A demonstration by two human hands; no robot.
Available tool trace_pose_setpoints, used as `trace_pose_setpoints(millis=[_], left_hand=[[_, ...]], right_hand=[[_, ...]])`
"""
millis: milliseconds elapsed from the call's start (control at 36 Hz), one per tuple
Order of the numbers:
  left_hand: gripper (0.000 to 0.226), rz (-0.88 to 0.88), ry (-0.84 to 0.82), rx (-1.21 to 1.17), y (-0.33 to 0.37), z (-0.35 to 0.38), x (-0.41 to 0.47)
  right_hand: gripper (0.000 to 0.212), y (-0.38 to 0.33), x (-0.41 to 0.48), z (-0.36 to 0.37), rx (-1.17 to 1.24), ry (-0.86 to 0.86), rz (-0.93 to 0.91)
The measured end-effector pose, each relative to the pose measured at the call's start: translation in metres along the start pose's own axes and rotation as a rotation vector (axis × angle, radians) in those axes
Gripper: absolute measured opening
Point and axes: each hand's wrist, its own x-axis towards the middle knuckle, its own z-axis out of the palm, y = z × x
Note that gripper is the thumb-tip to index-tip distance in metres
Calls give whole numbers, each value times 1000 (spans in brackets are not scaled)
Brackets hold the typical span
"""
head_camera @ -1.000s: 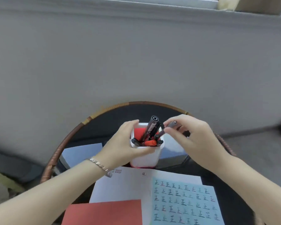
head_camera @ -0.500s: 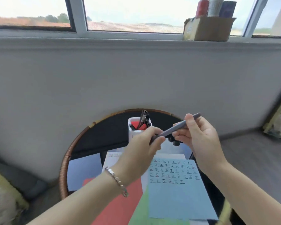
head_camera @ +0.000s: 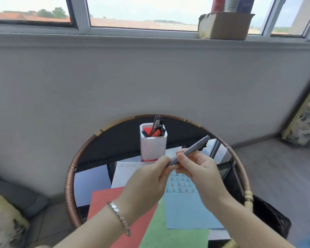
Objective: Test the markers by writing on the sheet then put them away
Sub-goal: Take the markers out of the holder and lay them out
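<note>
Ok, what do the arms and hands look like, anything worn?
No sleeves or gloves in view: the left hand and right hand are bare. A silver link bracelet circles the left wrist; the right wrist wears nothing.

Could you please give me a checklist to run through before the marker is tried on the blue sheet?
1. Marker gripped by left hand and right hand: ok.
2. Cap off: cannot tell; left hand covers that end.
3. Blue sheet has blank space below the written rows: ok.
4. Holder upright: ok.
5. Tip on sheet: not ok; marker held above it.
</note>
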Motion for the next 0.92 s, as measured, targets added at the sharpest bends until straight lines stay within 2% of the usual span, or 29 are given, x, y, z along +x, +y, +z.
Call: trace_pose_setpoints(millis=[222,306,361,444,583,722,806,917], left_hand=[[28,17,-55,53,-18,15,5],[34,-130,-76,-6,-14,21,10],[46,-203,-21,-85,-9,27,14],[37,-409,-79,-231,-15,37,23],[15,-463,-201,-396,-17,64,44],[8,-453,-337,-249,-5,117,82],[18,-362,-389,-25,3,155,107],[23,-319,-504,69,10,195,130]], right_hand=[[16,15,8,-6,-29,15,-37],[12,14,24,-21,-16,156,-42],[11,9,38,-42,-55,245,-21],[18,6,57,-83,-326,229,60],[17,26,76,-147,-864,253,169],[22,53,90,-179,-1115,244,292],[22,62,93,-185,-1200,253,310],[23,67,93,-189,-1258,272,278]])
